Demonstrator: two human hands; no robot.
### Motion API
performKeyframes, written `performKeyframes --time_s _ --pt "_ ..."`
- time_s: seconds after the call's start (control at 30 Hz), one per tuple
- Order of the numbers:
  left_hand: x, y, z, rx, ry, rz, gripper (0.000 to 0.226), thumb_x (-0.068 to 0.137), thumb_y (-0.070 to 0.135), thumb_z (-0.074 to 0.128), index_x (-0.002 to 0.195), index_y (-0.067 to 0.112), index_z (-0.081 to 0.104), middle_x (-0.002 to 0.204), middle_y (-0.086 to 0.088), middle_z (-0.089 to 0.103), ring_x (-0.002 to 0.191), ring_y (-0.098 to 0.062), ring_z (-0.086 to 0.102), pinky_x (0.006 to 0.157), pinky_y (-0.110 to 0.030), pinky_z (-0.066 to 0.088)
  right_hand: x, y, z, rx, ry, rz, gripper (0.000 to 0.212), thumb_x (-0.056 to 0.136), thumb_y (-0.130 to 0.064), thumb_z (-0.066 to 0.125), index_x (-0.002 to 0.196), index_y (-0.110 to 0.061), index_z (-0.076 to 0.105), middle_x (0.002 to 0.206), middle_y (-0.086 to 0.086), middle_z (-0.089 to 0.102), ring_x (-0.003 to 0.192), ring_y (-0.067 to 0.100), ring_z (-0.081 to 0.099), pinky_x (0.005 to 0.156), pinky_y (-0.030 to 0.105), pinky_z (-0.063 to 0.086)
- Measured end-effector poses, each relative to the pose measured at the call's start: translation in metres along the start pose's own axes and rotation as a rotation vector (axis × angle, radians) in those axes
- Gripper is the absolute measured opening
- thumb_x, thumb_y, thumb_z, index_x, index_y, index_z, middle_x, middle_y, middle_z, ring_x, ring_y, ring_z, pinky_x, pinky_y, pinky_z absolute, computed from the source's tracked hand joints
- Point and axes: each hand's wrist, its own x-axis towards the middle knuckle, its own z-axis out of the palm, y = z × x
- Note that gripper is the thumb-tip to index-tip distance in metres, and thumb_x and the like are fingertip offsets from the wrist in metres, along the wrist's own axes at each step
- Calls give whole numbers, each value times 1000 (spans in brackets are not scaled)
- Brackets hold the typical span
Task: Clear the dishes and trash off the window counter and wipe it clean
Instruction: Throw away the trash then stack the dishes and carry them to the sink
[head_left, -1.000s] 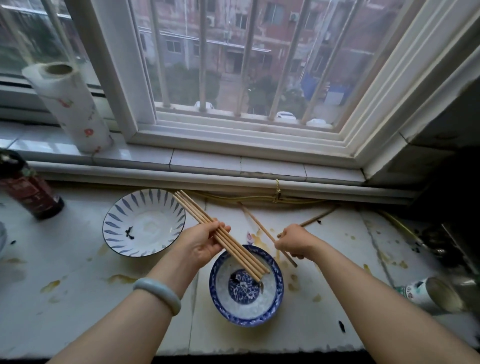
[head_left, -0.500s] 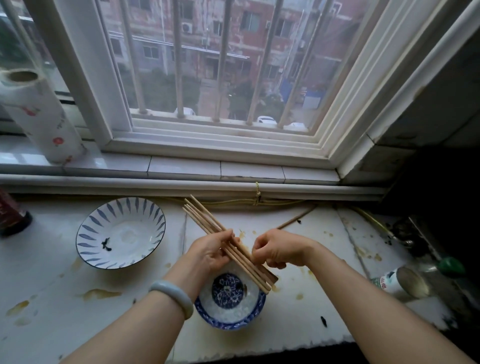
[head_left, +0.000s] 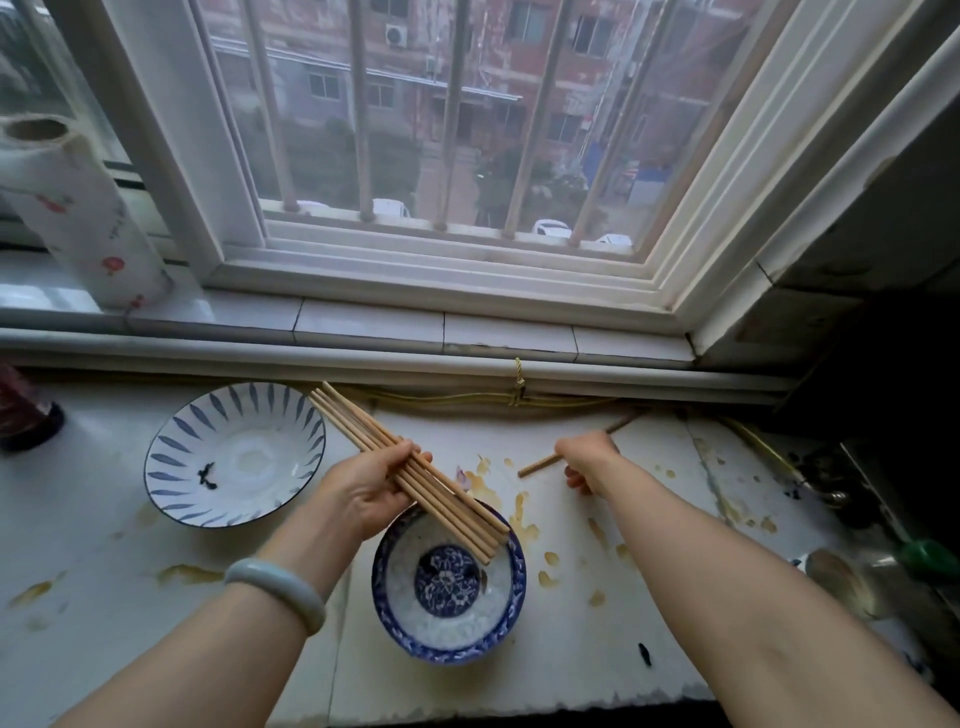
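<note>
Above the small bowl (head_left: 387, 603), the left hand (head_left: 371, 491) grips a bundle of chopsticks (head_left: 447, 506), while the right hand (head_left: 587, 460) curls round one more chopstick (head_left: 535, 466) toward the back of the tabletop (head_left: 104, 639). Clearing looks barely begun, I judge: both bowls sit on the tabletop (the big bowl (head_left: 291, 415) left of the small one), a can (head_left: 836, 577) lies at right, and brown stains (head_left: 189, 574) await wiping. A paper roll (head_left: 83, 218) stands on the sill. No writing is readable; the can's label is mostly hidden and the red label on a bottle (head_left: 23, 415) is blurred.
</note>
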Motion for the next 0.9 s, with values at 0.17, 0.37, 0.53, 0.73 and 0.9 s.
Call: performKeyframes --time_s 0.17,0.37,0.53,0.73,0.9 --pt "0 7 -5 5 36 36 9 96 2 50 90 -2 56 86 -17 60 86 -26 62 85 -41 49 10 4 10 -3 32 20 24 92 -22 53 104 -2 52 71 13 60 46 19 53 42 20 42" --pt "3 6 -2 27 23 16 9 96 3 51 94 -4 57 90 -19 60 92 -27 62 90 -42 48 14 13 9 48 -9 120 22 86 -10 48 105 -1 55 65 10 54 42 17 42 39 18 34" --pt "4 -3 0 68 1 -28 10 96 2 50 92 -4 57 91 -20 60 91 -29 61 98 -46 46 -11 18 0 177 -106 156 14 80 -11 48 91 -9 58 62 5 50 41 13 37 38 13 30" --pt "2 -12 9 94 -65 -81 10 96 2 49 94 -5 56 93 -19 58 98 -29 60 92 -44 46 -59 25 -15 369 -259 145 18 79 -14 50 61 -17 47 54 0 46 41 10 31 38 17 24" --pt "-3 -16 13 119 -132 -121 24 94 4 54 116 -6 54 103 -21 61 96 -30 62 77 -43 51 -101 26 -29 403 -455 74 27 81 -14 53 58 -20 40 53 -2 41 44 10 29 42 19 19"
